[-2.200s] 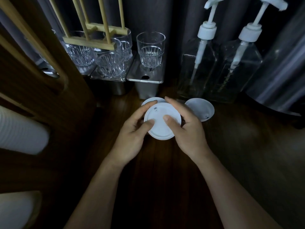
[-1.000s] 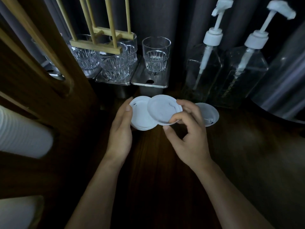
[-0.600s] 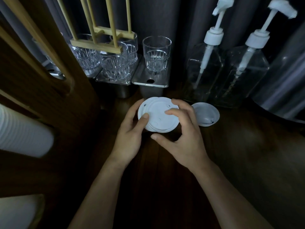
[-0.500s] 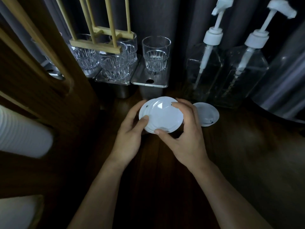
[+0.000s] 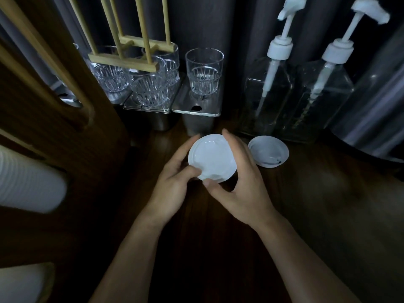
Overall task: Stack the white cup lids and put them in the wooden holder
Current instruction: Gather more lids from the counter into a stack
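Note:
Both hands hold a small stack of white cup lids (image 5: 213,159) just above the dark wooden counter. My left hand (image 5: 175,182) grips its left edge with thumb on the front rim. My right hand (image 5: 240,182) wraps the right edge, thumb under the near rim. Another white lid (image 5: 268,154) lies alone on the counter to the right, just past my right fingers. The wooden holder (image 5: 133,43), a frame of thin upright rods, stands at the back left above the glasses.
Several clear glasses (image 5: 204,72) stand on steel containers (image 5: 195,111) at the back. Two pump bottles (image 5: 271,90) stand at the back right beside a metal vessel (image 5: 376,110). A wooden cup dispenser (image 5: 54,110) with white cup stacks (image 5: 28,179) fills the left.
Two separate lids, one in each hand, were brought together into one stack. Both hands now grip that stack, squared up. The lone lid on the right has not moved.

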Motion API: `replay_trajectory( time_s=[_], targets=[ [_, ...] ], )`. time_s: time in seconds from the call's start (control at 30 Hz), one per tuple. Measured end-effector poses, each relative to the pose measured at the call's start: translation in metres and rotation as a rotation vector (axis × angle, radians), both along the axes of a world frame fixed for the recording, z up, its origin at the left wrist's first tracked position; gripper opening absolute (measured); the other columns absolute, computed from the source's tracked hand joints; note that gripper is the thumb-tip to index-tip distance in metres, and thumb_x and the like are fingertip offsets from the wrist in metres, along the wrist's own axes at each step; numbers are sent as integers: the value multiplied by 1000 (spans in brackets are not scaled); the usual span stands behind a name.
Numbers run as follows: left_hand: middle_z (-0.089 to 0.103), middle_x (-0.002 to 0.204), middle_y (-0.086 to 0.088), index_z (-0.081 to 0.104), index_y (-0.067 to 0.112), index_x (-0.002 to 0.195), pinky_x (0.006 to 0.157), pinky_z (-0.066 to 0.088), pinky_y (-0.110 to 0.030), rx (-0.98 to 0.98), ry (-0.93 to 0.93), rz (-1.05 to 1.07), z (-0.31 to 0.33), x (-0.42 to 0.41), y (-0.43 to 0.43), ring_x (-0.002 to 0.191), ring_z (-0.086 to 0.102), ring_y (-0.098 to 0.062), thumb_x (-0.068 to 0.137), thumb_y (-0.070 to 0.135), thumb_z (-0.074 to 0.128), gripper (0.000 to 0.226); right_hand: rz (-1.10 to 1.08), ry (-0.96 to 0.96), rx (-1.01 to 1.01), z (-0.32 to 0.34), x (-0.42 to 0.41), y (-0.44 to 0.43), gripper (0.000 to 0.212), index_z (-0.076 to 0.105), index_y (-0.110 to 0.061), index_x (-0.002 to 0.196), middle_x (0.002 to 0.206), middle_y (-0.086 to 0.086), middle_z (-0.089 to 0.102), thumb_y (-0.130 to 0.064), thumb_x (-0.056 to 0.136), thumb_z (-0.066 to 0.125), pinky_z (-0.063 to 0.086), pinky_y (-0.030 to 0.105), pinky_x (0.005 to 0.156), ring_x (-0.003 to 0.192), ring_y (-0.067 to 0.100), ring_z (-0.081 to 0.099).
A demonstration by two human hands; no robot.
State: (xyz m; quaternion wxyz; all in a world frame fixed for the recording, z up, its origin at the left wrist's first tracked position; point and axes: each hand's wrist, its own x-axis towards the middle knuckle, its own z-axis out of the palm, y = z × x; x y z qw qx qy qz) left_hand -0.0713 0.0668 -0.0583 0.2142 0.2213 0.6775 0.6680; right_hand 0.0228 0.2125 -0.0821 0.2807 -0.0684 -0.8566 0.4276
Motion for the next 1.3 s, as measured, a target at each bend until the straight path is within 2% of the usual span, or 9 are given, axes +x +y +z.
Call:
replay_trajectory(
  time_s=[0.27,0.47,0.6,0.83,0.97,1.03,1.1,1.2,1.3],
  targets=[
    [68,138,9,58,23,146,103,51,-21,-4,59,-80,-4,0,-1,130,60,-4,73,7,59,74,47,-6,4,3,-1,2,104,34,-41,155,153,-11,42,-35,72,96,30,7,109,144,3,38],
    [69,137,15,63,29,138,111,43,-27,41,33,-98,4,4,-3,133,59,-1,103,38,54,37,130,-51,22,3,1,6,102,40,-33,155,153,-7,40,-32,71,96,36,23,116,146,9,38],
    [71,132,19,66,35,131,105,43,-22,64,5,-90,7,6,-2,129,59,3,100,41,42,40,155,-77,21,3,2,6,103,39,-32,157,153,-7,39,-31,70,95,37,28,117,146,8,37],
    [68,139,16,62,27,143,110,43,-13,39,19,-93,3,4,-2,132,57,4,110,19,42,39,144,-128,6,6,3,8,109,28,-44,159,153,-15,35,-34,72,94,37,23,111,145,3,36],
    [70,135,12,64,24,141,107,48,-18,62,16,-35,2,3,1,128,62,-1,105,24,52,37,108,-145,-44,10,9,6,114,17,-47,160,155,-27,30,-48,73,91,28,4,108,146,-7,29],
    [72,132,9,65,22,138,104,52,-22,75,6,2,1,2,3,126,64,-6,105,24,53,35,76,-128,-71,12,15,8,106,18,-46,159,155,-32,30,-57,76,84,28,5,110,146,-7,30],
    [73,130,6,67,22,136,101,56,-30,93,-36,18,1,2,4,123,67,-12,104,27,56,34,4,-83,-49,12,21,14,85,32,-38,158,155,-22,40,-59,84,71,35,22,115,145,3,38],
    [74,126,6,69,23,132,90,59,-29,118,-68,35,2,4,7,119,69,-12,99,34,60,35,-202,38,67,11,29,32,47,59,-23,139,141,-13,55,-41,96,59,48,36,109,134,6,51],
    [75,125,7,70,23,130,89,57,-28,114,-71,23,1,8,9,118,69,-13,102,30,55,33,-387,49,270,4,38,56,36,68,-13,125,134,-3,60,-15,89,65,50,49,105,127,18,56]
  ],
)
